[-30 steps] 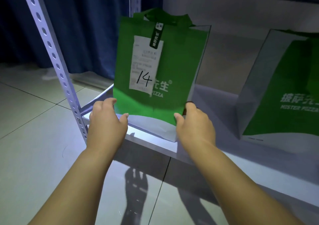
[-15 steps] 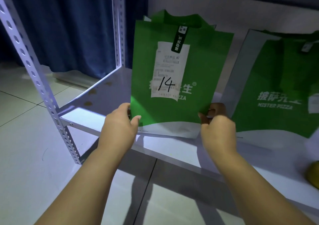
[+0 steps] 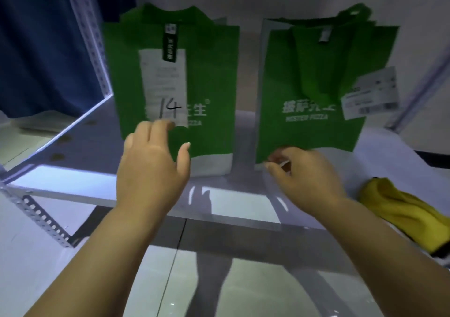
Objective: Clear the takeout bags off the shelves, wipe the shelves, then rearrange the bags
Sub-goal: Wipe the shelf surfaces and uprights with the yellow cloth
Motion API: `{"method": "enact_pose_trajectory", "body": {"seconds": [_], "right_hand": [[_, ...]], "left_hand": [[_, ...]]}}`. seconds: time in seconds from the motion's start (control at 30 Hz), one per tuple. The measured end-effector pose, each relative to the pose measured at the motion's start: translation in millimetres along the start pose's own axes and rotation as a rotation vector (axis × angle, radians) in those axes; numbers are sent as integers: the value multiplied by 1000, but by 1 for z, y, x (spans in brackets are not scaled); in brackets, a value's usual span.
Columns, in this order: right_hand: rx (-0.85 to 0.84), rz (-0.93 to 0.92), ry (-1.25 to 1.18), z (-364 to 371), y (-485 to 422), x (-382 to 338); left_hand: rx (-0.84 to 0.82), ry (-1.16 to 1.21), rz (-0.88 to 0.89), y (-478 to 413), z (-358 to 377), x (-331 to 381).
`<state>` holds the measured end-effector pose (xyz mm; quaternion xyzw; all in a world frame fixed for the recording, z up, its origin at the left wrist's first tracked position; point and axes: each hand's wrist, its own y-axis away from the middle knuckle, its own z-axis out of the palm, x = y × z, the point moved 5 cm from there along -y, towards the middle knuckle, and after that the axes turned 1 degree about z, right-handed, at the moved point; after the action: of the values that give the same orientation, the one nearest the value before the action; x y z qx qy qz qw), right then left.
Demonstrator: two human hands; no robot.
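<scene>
The green non-woven takeout bag with a receipt marked 14 (image 3: pixel 214 85) stood upright on the white metal shelf (image 3: pixel 73 180) at 11 o'clock. A second green takeout bag (image 3: pixel 292 78) stood just beside it at 1 o'clock. The left hand (image 3: pixel 151 170), fingers straight and slightly apart, was at the first bag's lower front; whether it touched the bag was unclear. The right hand (image 3: pixel 309 178), fingers curled, pinched the second bag's lower left corner. A crumpled yellow cloth (image 3: pixel 401 214) lay at 4 o'clock.

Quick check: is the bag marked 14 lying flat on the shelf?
No, the bag marked 14 stands upright on the shelf, left of the second green Mister Pizza bag.
</scene>
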<state>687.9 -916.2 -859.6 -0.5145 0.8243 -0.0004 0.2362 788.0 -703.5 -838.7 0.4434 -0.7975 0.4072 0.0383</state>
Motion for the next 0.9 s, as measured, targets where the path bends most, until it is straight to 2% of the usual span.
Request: {"method": "enact_pose_trajectory", "body": {"seconds": [0.13, 0.3, 0.43, 0.6, 0.7, 0.9], "right_hand": [[-103, 1, 122, -25, 16, 47], [-64, 82, 201, -53, 30, 109], [-40, 182, 303, -57, 40, 160], [-266, 365, 470, -40, 54, 219], [-307, 324, 501, -29, 58, 235], [-211, 255, 525, -27, 56, 241]], "left_hand": [[-169, 52, 169, 17, 39, 54], [-409, 74, 296, 42, 93, 113], [-492, 126, 357, 54, 122, 149], [-564, 138, 376, 67, 145, 171], [-604, 126, 381, 73, 152, 174], [-643, 107, 389, 78, 149, 165]]}}
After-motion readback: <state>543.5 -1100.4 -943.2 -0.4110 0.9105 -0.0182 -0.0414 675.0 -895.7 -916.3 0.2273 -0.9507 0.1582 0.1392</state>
